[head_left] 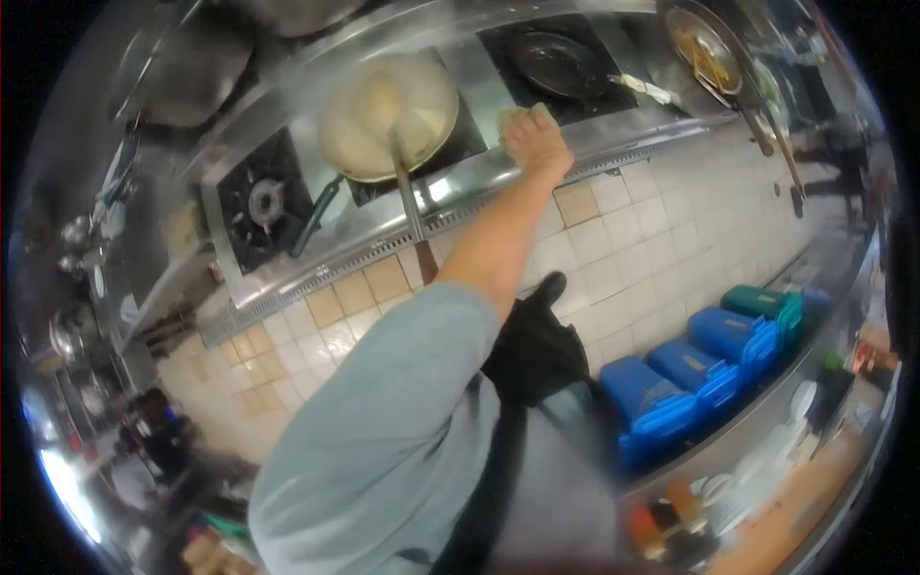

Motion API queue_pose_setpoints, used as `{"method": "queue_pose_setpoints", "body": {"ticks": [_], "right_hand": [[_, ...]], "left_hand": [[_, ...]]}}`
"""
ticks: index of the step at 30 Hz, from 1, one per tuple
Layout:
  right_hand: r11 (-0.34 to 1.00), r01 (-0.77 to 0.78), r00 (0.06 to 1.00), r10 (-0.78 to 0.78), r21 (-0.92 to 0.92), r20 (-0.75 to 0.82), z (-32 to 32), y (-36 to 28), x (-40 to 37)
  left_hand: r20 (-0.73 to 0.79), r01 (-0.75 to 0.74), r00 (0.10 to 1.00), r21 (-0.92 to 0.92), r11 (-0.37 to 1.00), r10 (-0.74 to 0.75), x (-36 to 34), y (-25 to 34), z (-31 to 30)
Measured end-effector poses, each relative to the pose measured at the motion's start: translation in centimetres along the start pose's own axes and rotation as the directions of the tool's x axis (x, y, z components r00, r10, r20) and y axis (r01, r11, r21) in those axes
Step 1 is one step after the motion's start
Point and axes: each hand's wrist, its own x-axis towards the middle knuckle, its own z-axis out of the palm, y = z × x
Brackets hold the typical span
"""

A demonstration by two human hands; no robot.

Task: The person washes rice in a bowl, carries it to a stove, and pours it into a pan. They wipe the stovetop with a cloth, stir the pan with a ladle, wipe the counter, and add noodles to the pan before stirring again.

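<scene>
My left hand [537, 142] reaches out over the front edge of the steel stove [517, 172], fingers closed around a pale, folded cloth [509, 118]. It is between a large wok [343, 144] and a black frying pan [556, 65] and touches neither as far as I can see. Inside the wok is something pale and blurred. A long-handled ladle [406, 187] rests in it, its handle jutting over the stove front. The frying pan has a white-wrapped handle [648, 89]. My right hand is out of view.
At the left is a bare burner [265, 203] with a black handle [316, 218] beside it. Another pan with food [704, 48] stands far right. Blue bins [642, 388] and a green bin [762, 302] line the counter [795, 508] behind. A person [843, 163] stands on the tiled floor.
</scene>
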Motion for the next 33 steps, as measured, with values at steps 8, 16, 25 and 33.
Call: {"method": "queue_pose_setpoints", "body": {"ticks": [8, 16, 25, 33], "right_hand": [[0.982, 0.027, 0.996, -0.011, -0.189, 0.085, -11.7, -4.4, 8.6], [0.936, 0.148, 0.976, -0.087, -0.320, 0.199, -17.4, -10.9, 17.7], [0.891, 0.238, 0.947, -0.125, -0.386, 0.296, -12.4, -13.0, 17.1], [0.817, 0.286, 0.922, -0.093, -0.501, 0.375, -4.4, -12.4, 11.8]], "left_hand": [[-0.314, -0.189, 0.938, -0.108, 0.976, 0.147, 0.7, -6.5, 7.0], [-0.394, -0.254, 0.896, -0.079, 0.964, 0.204, -3.5, -6.2, 7.5], [-0.356, -0.210, 0.912, 0.025, 0.977, 0.205, -9.6, -15.5, 3.9], [-0.580, 0.237, 0.807, 0.141, 0.961, -0.114, -15.3, -37.0, -5.1]]}}
